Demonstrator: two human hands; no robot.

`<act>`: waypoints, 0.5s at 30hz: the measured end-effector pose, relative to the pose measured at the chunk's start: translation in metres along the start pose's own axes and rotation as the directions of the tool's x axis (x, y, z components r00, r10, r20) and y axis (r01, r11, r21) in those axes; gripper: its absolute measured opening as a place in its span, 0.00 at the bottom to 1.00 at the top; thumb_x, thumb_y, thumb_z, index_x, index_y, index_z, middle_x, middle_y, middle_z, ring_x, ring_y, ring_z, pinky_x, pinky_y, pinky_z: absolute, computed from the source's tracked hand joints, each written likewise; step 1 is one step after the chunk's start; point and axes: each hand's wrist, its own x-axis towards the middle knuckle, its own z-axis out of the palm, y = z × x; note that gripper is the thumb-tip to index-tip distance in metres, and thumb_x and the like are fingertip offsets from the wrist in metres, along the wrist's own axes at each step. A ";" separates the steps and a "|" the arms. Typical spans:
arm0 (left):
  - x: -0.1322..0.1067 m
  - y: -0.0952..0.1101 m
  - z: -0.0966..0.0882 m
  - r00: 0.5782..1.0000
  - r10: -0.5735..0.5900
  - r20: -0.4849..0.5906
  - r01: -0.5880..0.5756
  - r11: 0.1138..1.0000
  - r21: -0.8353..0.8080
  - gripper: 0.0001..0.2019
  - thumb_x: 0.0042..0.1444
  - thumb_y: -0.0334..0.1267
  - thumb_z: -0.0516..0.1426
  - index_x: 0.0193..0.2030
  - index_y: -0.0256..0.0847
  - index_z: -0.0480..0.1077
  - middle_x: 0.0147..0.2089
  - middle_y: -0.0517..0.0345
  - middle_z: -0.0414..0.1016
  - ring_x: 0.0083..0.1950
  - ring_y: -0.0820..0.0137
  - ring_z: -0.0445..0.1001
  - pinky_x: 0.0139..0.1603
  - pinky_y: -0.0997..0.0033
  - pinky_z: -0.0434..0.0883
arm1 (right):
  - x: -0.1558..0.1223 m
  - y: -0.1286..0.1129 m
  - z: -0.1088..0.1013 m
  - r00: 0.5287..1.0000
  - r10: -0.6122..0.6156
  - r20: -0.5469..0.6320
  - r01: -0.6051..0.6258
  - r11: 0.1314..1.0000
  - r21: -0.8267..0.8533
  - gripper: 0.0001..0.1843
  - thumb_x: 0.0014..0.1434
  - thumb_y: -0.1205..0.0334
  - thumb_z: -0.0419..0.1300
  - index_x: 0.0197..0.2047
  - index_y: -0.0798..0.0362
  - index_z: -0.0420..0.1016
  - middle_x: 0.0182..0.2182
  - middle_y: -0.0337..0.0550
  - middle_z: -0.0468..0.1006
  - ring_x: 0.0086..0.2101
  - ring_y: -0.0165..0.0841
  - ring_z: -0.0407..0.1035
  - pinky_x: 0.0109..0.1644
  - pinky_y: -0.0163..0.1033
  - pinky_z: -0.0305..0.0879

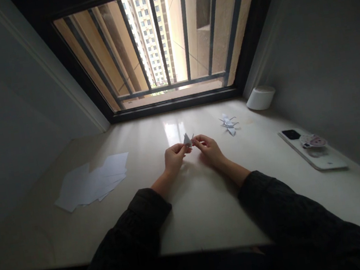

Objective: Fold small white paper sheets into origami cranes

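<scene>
Between my two hands, just above the pale tabletop [197, 222], is a small white origami crane [187, 140] with pointed tips sticking up. My left hand [174, 157] pinches it from the left with thumb and fingers. From the other side, my right hand [208, 149] grips its right part near a thin upright point. The fingertips partly cover the lower folds. Farther back on the right lie several finished-looking folded paper cranes [229, 124], close together in a small cluster.
Loose white paper sheets [95, 180] overlap on the left. At right lies a white phone [320, 155] with a round pinkish grip on its back. A white cylindrical object [261, 98] stands in the back right corner. A barred window [172, 107] borders the far edge.
</scene>
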 end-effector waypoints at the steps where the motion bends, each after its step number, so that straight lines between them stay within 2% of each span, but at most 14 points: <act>1: 0.000 0.000 0.000 1.000 0.003 -0.008 -0.003 1.000 -0.002 0.19 0.46 0.53 0.63 0.32 0.36 0.76 0.31 0.49 0.79 0.35 0.64 0.78 0.33 0.69 0.68 | 0.000 0.000 0.000 1.000 0.002 0.026 -0.001 1.000 -0.006 0.15 0.56 0.47 0.57 0.32 0.51 0.73 0.32 0.42 0.77 0.34 0.35 0.70 0.39 0.40 0.64; 6: 0.000 0.000 0.000 0.999 0.015 -0.046 -0.016 1.000 -0.005 0.17 0.47 0.51 0.62 0.32 0.37 0.76 0.31 0.50 0.79 0.34 0.66 0.77 0.32 0.70 0.68 | 0.001 0.003 0.001 0.996 0.007 0.088 -0.003 0.999 -0.039 0.14 0.57 0.48 0.56 0.33 0.50 0.72 0.32 0.41 0.76 0.34 0.35 0.69 0.37 0.40 0.64; 15: -0.003 0.004 0.004 0.996 0.031 -0.082 -0.030 0.999 0.019 0.17 0.47 0.51 0.62 0.31 0.38 0.77 0.30 0.51 0.79 0.35 0.66 0.77 0.31 0.71 0.68 | -0.003 -0.002 0.004 0.997 -0.073 -0.009 0.070 0.979 -0.191 0.12 0.59 0.54 0.53 0.29 0.50 0.69 0.29 0.43 0.76 0.34 0.37 0.68 0.39 0.42 0.62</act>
